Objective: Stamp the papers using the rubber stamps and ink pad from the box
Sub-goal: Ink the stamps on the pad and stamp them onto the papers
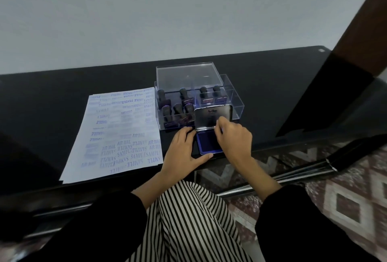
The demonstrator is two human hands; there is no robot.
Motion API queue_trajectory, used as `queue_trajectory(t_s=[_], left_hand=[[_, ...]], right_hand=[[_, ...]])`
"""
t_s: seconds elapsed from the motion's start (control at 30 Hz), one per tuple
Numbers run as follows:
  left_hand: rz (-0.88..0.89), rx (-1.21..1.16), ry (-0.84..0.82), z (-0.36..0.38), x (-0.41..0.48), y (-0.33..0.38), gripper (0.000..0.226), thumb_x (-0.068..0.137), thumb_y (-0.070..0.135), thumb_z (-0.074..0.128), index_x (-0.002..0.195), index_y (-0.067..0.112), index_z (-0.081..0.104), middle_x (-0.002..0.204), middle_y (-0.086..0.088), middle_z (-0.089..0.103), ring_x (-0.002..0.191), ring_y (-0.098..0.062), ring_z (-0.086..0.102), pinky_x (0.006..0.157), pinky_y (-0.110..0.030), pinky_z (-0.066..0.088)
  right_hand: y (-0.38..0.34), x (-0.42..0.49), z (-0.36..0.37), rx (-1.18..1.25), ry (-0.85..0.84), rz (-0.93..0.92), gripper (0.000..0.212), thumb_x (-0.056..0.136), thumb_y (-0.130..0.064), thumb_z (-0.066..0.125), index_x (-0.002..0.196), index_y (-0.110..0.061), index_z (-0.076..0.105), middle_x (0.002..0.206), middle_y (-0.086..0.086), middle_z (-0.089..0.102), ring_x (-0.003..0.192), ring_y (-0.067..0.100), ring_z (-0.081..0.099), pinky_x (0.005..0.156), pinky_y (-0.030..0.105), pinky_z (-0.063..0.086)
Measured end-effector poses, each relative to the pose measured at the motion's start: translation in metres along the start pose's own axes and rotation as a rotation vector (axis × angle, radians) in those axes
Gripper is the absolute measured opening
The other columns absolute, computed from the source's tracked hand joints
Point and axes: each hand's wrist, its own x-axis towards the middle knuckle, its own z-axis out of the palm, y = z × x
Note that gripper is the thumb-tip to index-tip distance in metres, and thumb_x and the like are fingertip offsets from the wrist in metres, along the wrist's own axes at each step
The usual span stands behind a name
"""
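Observation:
A blue ink pad (206,143) lies at the black table's front edge with its metal lid (211,118) raised upright. My right hand (233,139) pinches the lid's lower right edge. My left hand (184,149) lies flat on the table against the pad's left side, thumb along its front. Behind the pad stands a clear plastic box (234,102) with its lid (188,76) tilted open; several dark-handled rubber stamps (184,97) stand inside. A stack of white papers (117,134), covered in blue stamp marks, lies to the left.
The black table (62,94) runs along a pale wall. A dark wooden post (360,21) rises at the right. Below the table edge are a patterned floor (345,199) and my striped trousers (188,220).

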Motion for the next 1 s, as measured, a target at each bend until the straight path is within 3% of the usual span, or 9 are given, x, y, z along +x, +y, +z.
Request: queue_trajectory(t_s=[0.17,0.27,0.33,0.43,0.57,0.77,0.83,0.93,1.0], left_hand=[[0.0,0.001,0.002,0.0,0.0,0.0,0.081,0.082,0.057,0.057,0.144,0.014,0.029,0.15,-0.003,0.027,0.14,-0.015,0.022,0.115,-0.025,0.017],[0.0,0.006,-0.001,0.001,0.0,0.0,0.082,0.082,0.057,0.057,0.144,0.012,0.029,0.149,-0.003,0.027,0.14,-0.016,0.022,0.116,-0.026,0.018],[0.002,0.009,-0.001,0.001,0.0,-0.001,0.081,0.082,0.057,0.057,0.144,0.012,0.03,0.149,-0.003,0.028,0.139,-0.016,0.022,0.115,-0.026,0.017],[0.001,0.002,0.005,0.002,0.0,-0.001,0.081,0.082,0.056,0.057,0.144,0.01,0.031,0.148,-0.004,0.029,0.139,-0.016,0.024,0.115,-0.026,0.018],[0.004,0.008,0.014,0.002,0.001,-0.001,0.08,0.083,0.055,0.057,0.143,0.01,0.031,0.147,-0.004,0.03,0.138,-0.016,0.025,0.114,-0.024,0.017],[0.005,0.009,0.018,0.002,0.002,-0.001,0.079,0.083,0.054,0.058,0.142,0.009,0.033,0.146,-0.005,0.032,0.137,-0.017,0.026,0.115,-0.026,0.019],[0.006,0.015,0.017,0.003,0.002,-0.001,0.078,0.083,0.055,0.058,0.142,0.01,0.033,0.146,-0.005,0.032,0.137,-0.017,0.026,0.114,-0.025,0.019],[0.005,-0.008,0.018,0.003,0.002,-0.002,0.077,0.082,0.053,0.06,0.141,0.01,0.034,0.145,-0.004,0.033,0.136,-0.016,0.027,0.113,-0.024,0.019],[0.002,-0.02,0.02,0.002,0.002,-0.002,0.077,0.081,0.053,0.061,0.141,0.011,0.036,0.145,-0.005,0.033,0.136,-0.016,0.027,0.113,-0.024,0.02]], right_hand=[[0.006,-0.015,0.001,0.008,0.059,-0.033,0.034,0.071,-0.009,0.077,0.056,-0.011,0.046,0.034,-0.001,0.039,0.033,0.009,0.018,0.042,0.009,-0.002],[0.002,-0.006,0.001,0.007,0.053,0.02,0.039,0.074,-0.01,0.074,0.056,-0.013,0.04,0.033,-0.007,0.025,0.031,0.007,0.011,0.041,0.01,-0.002],[0.003,0.002,0.004,-0.025,0.013,0.042,0.033,0.087,-0.014,0.061,0.062,-0.014,0.039,0.04,-0.009,0.021,0.033,0.008,0.014,0.039,0.017,0.004],[0.003,0.013,0.008,-0.028,-0.067,0.053,0.026,0.098,-0.021,0.04,0.078,-0.009,0.053,0.058,0.006,0.051,0.05,0.022,0.04,0.041,0.024,0.015],[0.001,0.021,0.008,-0.03,-0.066,0.056,0.027,0.098,-0.021,0.038,0.08,-0.009,0.055,0.071,0.012,0.063,0.056,0.023,0.045,0.048,0.028,0.028],[0.002,0.009,0.006,-0.003,-0.086,0.077,0.025,0.097,-0.02,0.041,0.073,-0.013,0.04,0.05,-0.001,0.034,0.051,0.022,0.039,0.041,0.024,0.013],[0.001,0.003,0.006,0.012,-0.033,0.06,0.029,0.092,-0.016,0.053,0.068,-0.015,0.036,0.045,-0.004,0.023,0.039,0.017,0.029,0.04,0.02,0.008],[-0.001,-0.006,0.004,0.046,0.015,0.043,0.042,0.079,-0.01,0.07,0.061,-0.016,0.032,0.04,-0.004,0.023,0.031,0.015,0.021,0.042,0.01,0.002],[0.002,-0.013,0.007,0.08,0.006,0.039,0.035,0.079,-0.01,0.069,0.061,-0.012,0.04,0.037,0.001,0.032,0.032,0.016,0.024,0.042,0.01,0.004]])
